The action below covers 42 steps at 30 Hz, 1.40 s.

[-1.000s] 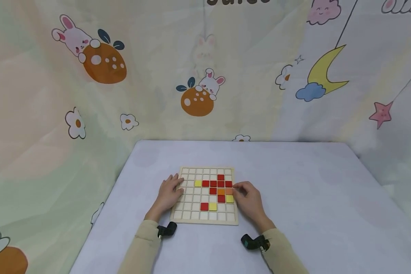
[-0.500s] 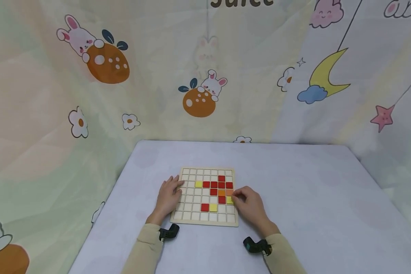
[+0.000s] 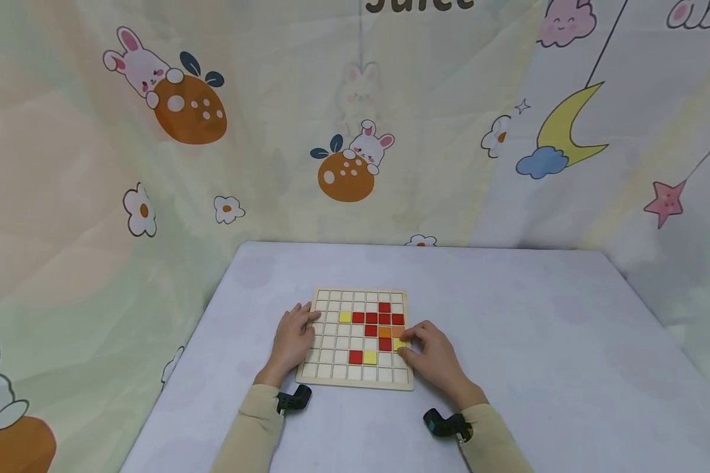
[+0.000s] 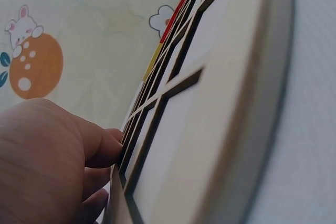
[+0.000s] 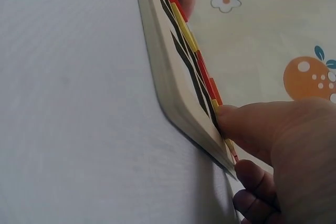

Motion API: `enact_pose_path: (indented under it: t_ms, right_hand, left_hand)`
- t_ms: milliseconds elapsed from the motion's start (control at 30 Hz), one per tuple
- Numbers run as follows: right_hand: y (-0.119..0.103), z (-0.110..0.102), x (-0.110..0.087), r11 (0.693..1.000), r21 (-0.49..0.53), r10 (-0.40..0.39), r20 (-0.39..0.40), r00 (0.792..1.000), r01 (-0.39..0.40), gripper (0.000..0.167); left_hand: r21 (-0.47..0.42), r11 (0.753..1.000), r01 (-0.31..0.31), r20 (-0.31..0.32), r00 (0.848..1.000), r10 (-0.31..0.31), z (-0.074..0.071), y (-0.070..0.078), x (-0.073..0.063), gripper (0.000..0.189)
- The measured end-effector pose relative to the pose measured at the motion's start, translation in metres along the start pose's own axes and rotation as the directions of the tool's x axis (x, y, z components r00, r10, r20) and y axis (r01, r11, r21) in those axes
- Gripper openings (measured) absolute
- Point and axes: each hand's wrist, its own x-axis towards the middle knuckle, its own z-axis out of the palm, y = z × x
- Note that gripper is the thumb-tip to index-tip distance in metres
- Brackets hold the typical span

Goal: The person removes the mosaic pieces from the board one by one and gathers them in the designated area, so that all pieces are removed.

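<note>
A square wooden grid board [image 3: 355, 386] lies on the table, its cells mostly bare and pale. At its left edge rests my left hand [image 3: 292, 340], fingers extended over the rim and thumb along the side. My right hand [image 3: 436, 360] is at the right edge, thumb and index finger curled at a yellow tile [image 3: 398, 343] in the last column. In the right wrist view the thumb [image 5: 231, 121] sits right at that tile. Just above it is a light orange tile [image 3: 398, 332], beside a deeper orange tile [image 3: 384, 332].
Several red tiles [image 3: 371, 318] form a cluster in the upper right of the grid. Other yellow tiles [image 3: 345, 316] are farther left and lower down. The white table [image 3: 538, 328] extends around the board, with a cartoon-printed cloth [image 3: 260, 131] behind it.
My right hand has moved down from the light orange tile to the yellow tile, and its thumb and index finger have parted slightly. The left hand stays at the left edge.
</note>
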Motion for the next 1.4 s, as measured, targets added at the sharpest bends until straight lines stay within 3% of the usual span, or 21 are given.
enact_pose_path:
  t_ms: [667,967,1400]
  right_hand:
    - [0.0011,0.0005,0.0028,1.000,0.011,0.012,0.015,1.000,-0.012,0.024]
    - [-0.0013,0.0006,-0.0008,0.999,0.009,-0.039,0.006,0.999,0.039,0.027]
    - [-0.0022,-0.0061,-0.0007,0.999,0.004,-0.049,0.037,0.998,0.049,0.030]
  left_hand:
    - [-0.021,1.000,0.000,0.009,1.000,0.000,-0.0033,0.0020,0.0008,0.035]
    - [-0.025,1.000,-0.005,0.015,1.000,0.005,-0.0035,0.0013,-0.0004,0.035]
    - [-0.022,1.000,0.003,0.014,1.000,-0.003,-0.0035,0.0022,-0.0006,0.036]
